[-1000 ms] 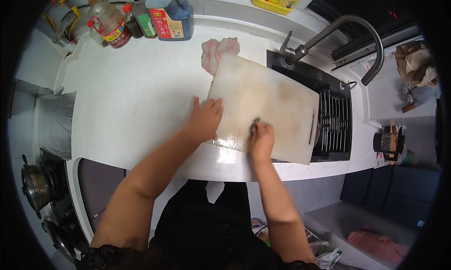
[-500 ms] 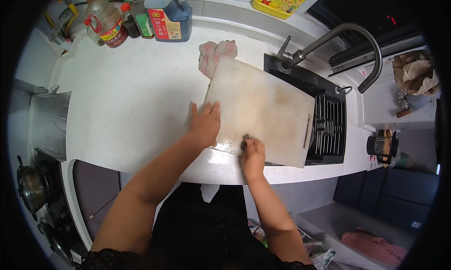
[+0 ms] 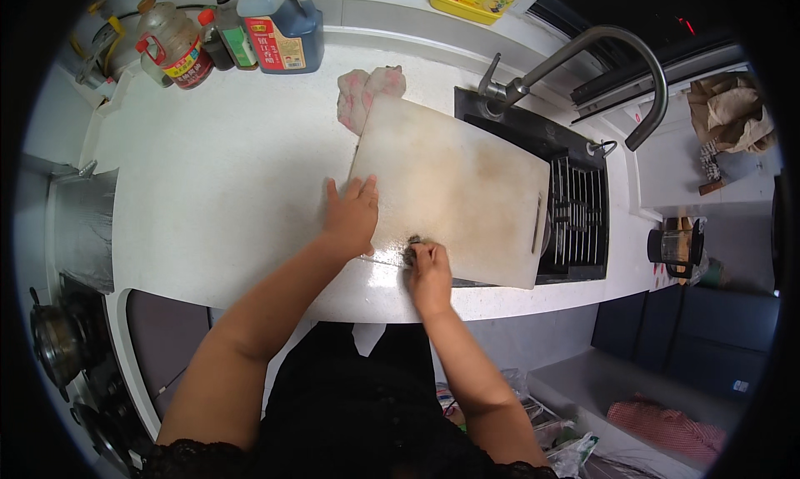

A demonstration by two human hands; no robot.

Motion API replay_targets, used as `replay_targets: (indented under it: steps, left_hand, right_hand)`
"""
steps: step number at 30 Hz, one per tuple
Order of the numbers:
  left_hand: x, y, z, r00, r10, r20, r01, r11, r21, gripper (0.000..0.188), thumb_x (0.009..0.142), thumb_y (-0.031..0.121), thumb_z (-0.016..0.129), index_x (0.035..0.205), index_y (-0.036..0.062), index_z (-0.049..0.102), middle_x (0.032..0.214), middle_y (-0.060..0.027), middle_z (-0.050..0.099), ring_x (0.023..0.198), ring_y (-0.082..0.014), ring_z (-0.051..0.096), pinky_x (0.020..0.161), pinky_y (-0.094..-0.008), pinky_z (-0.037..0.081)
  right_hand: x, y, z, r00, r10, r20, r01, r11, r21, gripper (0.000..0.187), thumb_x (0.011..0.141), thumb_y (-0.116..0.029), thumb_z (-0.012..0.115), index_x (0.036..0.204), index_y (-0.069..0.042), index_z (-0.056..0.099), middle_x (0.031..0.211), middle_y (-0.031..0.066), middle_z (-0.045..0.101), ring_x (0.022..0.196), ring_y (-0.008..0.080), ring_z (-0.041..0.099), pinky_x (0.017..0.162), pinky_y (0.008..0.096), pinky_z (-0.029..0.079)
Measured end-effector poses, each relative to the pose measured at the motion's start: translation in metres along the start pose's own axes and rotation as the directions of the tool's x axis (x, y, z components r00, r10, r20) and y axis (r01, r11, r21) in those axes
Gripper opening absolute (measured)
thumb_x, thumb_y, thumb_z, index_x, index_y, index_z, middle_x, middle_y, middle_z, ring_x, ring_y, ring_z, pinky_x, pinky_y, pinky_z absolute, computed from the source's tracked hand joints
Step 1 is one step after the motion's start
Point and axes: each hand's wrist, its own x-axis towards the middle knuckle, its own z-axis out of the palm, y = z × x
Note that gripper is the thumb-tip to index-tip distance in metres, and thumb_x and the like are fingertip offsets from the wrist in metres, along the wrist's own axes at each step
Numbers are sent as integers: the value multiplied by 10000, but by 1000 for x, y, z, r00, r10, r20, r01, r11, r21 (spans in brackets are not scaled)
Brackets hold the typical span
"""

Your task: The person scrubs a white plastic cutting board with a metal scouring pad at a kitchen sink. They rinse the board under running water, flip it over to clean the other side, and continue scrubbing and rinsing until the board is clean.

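Note:
A whitish plastic cutting board (image 3: 467,187) with brownish stains lies at an angle, its right part over the sink. My left hand (image 3: 352,216) rests with fingers spread on the board's left edge. In my right hand (image 3: 431,275), closed fingers pinch a small dark wiry scourer (image 3: 412,250), pressed on the board near its front left corner. The surface looks wet and shiny there. Part of the scourer is hidden by the fingers.
A crumpled pinkish-grey cloth (image 3: 363,95) touches the board's far corner. The black sink (image 3: 596,229) has a rack in it and a curved faucet (image 3: 642,54) above. Several bottles and a big jug (image 3: 282,33) stand at the back left. Pots (image 3: 54,341) sit far left.
My right hand has slid the scourer slightly left along the board, toward its front left corner. My left hand keeps its place on the board's edge. The whole view has shifted a little.

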Motion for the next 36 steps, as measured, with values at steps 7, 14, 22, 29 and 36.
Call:
replay_targets:
  steps: [7, 14, 22, 29, 36]
  left_hand:
    - [0, 1, -6, 1000, 10, 20, -11, 1000, 17, 1060, 595, 391, 875, 1439, -4, 369, 1573, -105, 235, 1418, -280, 270, 1106, -645, 215]
    - [1, 1, -1, 1000, 13, -28, -12, 1000, 24, 1055, 575, 386, 884, 1418, -17, 396, 1567, -118, 245, 1407, -292, 288, 1094, -655, 230]
    - [1, 4, -1, 999, 37, -28, -36, 999, 12, 1063, 569, 386, 883, 1416, -26, 391, 1567, -124, 241, 1410, -298, 282, 1093, -665, 223]
    - [0, 1, -4, 1000, 14, 6, -14, 1000, 16, 1077, 576, 397, 881, 1432, -16, 374, 1573, -112, 233, 1421, -287, 261, 1095, -662, 221]
    - [1, 0, -3, 1000, -8, 20, 8, 1000, 8, 1074, 585, 393, 877, 1440, -9, 367, 1579, -103, 222, 1424, -279, 255, 1096, -666, 212]
  right_hand:
    - [26, 77, -39, 943, 206, -262, -268, 936, -227, 147, 828, -6, 580, 960, 13, 640, 941, 202, 621, 861, 349, 614, 775, 407, 514]
    - [27, -25, 32, 997, 67, -49, -62, 994, 94, 316, 672, 111, 587, 963, -8, 622, 986, 182, 603, 930, 362, 587, 836, 423, 496]
    - [9, 86, -29, 927, 266, -264, -306, 945, -120, 163, 859, 18, 571, 1008, 15, 639, 1005, 186, 598, 888, 297, 603, 773, 354, 516]
    - [36, 5, 14, 993, -31, -110, 15, 990, -142, 242, 783, 26, 614, 1021, -3, 645, 1038, 207, 619, 955, 366, 589, 844, 406, 497]
    - [12, 16, -14, 837, 546, -10, -495, 767, 409, 200, 846, -18, 579, 1035, 1, 639, 1043, 197, 621, 970, 330, 589, 826, 386, 499]
